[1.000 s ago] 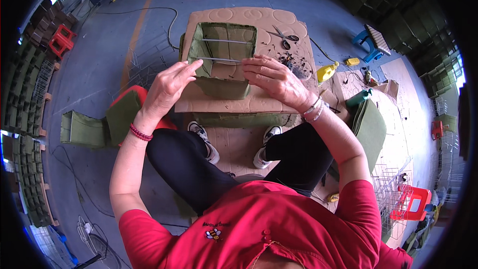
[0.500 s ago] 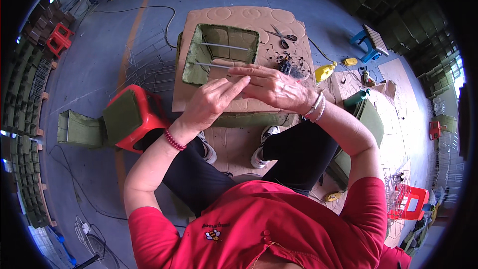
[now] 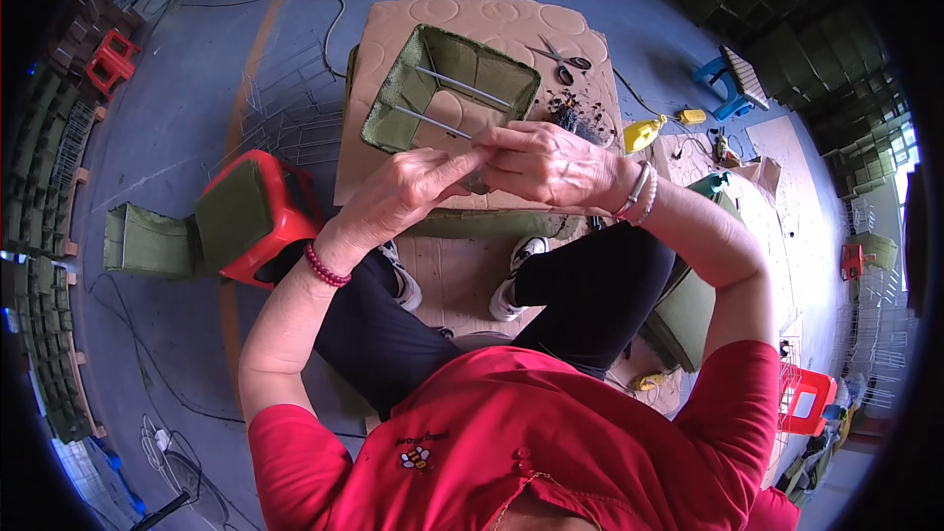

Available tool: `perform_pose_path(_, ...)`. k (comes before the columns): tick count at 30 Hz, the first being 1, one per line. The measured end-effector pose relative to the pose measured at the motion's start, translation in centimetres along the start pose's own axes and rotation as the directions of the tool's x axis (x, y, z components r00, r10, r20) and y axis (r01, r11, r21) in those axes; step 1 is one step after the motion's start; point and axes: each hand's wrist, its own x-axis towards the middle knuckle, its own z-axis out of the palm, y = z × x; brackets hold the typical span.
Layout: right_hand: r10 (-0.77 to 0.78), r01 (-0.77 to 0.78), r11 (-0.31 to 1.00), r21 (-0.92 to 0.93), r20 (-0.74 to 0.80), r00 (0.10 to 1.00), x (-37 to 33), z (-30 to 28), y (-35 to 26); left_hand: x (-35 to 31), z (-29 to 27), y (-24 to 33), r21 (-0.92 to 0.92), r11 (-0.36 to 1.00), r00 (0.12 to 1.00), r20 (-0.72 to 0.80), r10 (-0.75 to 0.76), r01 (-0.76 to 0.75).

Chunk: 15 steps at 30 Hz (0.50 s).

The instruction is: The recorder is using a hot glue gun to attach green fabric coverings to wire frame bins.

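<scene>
A: Your left hand (image 3: 398, 199) is half curled, fingertips pinched toward the near edge of the green fabric-lined wire basket (image 3: 447, 93). Your right hand (image 3: 551, 162) is closed over the same spot, knuckles up. Whatever sits between the fingers is covered, so I cannot tell what either hand actually grips.

B: Basket position?

A: Tilted on the cardboard-covered table (image 3: 393, 29), near rim right under your fingertips, two metal rods (image 3: 462, 88) crossing its opening.

B: Risk?

A: In my judgement, a slip. Both hands work one small point at the basket's near edge, so a hard pull could tip it toward you or scrape the liner off the wire. Wire ends could also jab a fingertip, since you cannot see under your own right hand.

B: Anything close to the basket?

A: Scissors (image 3: 562, 59) just beyond its right corner, blades loose on the table. Dark scraps (image 3: 575, 118) just right of it, beside your right hand. A sideways jerk could sweep either off. Red stool (image 3: 258, 221) stands well left of the basket, with a green liner (image 3: 147, 241) farther left.
</scene>
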Motion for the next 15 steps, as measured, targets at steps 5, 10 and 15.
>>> perform_pose_path(5, 0.098, -0.057, 0.955, 0.290, -0.127, 0.987, 0.4, -0.3, 0.1, -1.3, 0.3, -0.2, -0.082, 0.978, 0.980, -0.030, -0.194, 0.191)
perform_pose_path(10, 0.244, -0.239, 0.970, 0.048, -0.240, 0.940, -1.8, 0.3, -1.1, -1.1, 0.9, -0.4, -0.032, 0.997, 0.985, -0.150, -0.079, 0.075)
perform_pose_path(15, 0.215, -0.224, 0.974, -0.018, -0.210, 0.954, -1.2, 0.0, -0.5, -0.8, 2.1, -0.1, -0.004, 1.000, 0.977, -0.214, -0.012, 0.011)
